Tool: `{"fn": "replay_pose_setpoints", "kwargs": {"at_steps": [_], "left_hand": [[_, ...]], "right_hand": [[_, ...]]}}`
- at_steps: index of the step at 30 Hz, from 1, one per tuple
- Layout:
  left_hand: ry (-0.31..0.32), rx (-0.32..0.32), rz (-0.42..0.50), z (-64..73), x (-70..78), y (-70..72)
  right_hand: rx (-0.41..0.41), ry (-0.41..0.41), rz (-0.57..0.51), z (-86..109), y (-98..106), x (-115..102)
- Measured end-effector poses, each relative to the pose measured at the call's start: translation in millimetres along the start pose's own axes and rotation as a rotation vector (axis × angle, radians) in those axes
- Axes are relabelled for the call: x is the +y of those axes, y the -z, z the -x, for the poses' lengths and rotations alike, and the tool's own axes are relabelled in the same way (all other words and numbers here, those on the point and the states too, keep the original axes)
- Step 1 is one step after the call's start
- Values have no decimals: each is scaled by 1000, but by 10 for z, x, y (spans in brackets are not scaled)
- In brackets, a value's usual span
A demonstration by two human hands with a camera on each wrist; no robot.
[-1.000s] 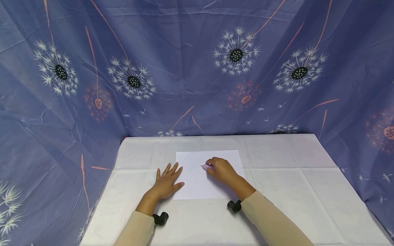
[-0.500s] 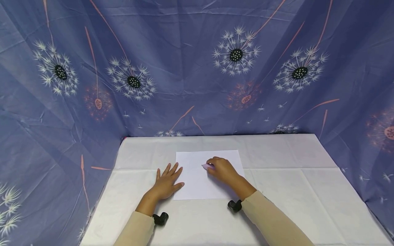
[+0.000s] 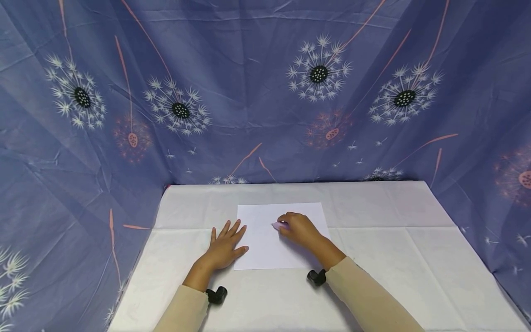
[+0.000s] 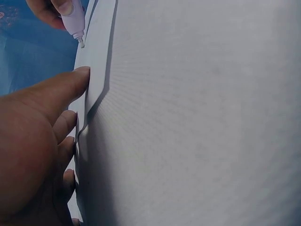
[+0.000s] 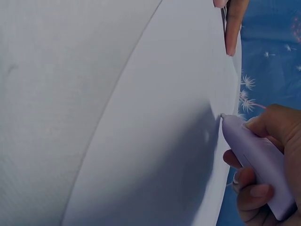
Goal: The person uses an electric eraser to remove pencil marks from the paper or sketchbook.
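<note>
A sheet of white paper (image 3: 257, 253) lies flat on the table. My left hand (image 3: 224, 249) rests across its left edge with fingers spread; in the left wrist view the thumb (image 4: 70, 87) presses on the paper. My right hand (image 3: 300, 229) is over the right half of the sheet and grips a light purple electric eraser (image 5: 256, 157). The thumb lies along its body while the other fingers curl beneath. Its small pale tip (image 4: 81, 42) points left and is at the paper's surface, upper middle. The fingers hide much of the eraser in the head view. No marks on the paper can be made out.
A white cloth with fold lines covers the table (image 3: 394, 267). Behind and at the sides hangs a blue curtain (image 3: 249, 92) with dandelion prints. Black wrist cameras sit on the left wrist (image 3: 216, 295) and the right wrist (image 3: 316, 278).
The eraser's tip shifts only very slightly on the paper in my right hand. My left hand and the paper stay in place.
</note>
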State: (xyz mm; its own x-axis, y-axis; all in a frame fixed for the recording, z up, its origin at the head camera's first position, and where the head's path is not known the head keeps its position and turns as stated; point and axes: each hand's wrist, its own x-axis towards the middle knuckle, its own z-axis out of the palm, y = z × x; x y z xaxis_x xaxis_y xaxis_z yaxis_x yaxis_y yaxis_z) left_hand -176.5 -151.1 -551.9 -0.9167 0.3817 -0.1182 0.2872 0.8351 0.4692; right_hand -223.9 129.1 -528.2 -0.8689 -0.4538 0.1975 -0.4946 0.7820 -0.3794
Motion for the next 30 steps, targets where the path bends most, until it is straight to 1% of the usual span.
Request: {"fn": "replay_pose_setpoints", "kwargs": {"at_steps": [3,8,12,15,19,24,27,30], "left_hand": [[-1,0,-2,2,4,11],[-3,-2,-1,0,-2,5],[-1,-2,1,2,-5,3],[-3,3,1,3,-6,3],[-7,2,1,-1,-11,-6],[-4,4,-2,-6,-10,-9],[-3,5,0,-3,-8,-6],[-2,0,1,1,-7,-3]], "right_hand": [[4,-2,3,-9,3,3],[3,-41,2,-24,11,18],[-31,-20,-4,-29,17,23],[-21,-19,-3,-36,17,29],[-7,-42,6,-43,10,43],[-15,-25,9,-51,10,50],[-12,-34,10,-59,6,57],[-26,-42,0,-64,4,61]]}}
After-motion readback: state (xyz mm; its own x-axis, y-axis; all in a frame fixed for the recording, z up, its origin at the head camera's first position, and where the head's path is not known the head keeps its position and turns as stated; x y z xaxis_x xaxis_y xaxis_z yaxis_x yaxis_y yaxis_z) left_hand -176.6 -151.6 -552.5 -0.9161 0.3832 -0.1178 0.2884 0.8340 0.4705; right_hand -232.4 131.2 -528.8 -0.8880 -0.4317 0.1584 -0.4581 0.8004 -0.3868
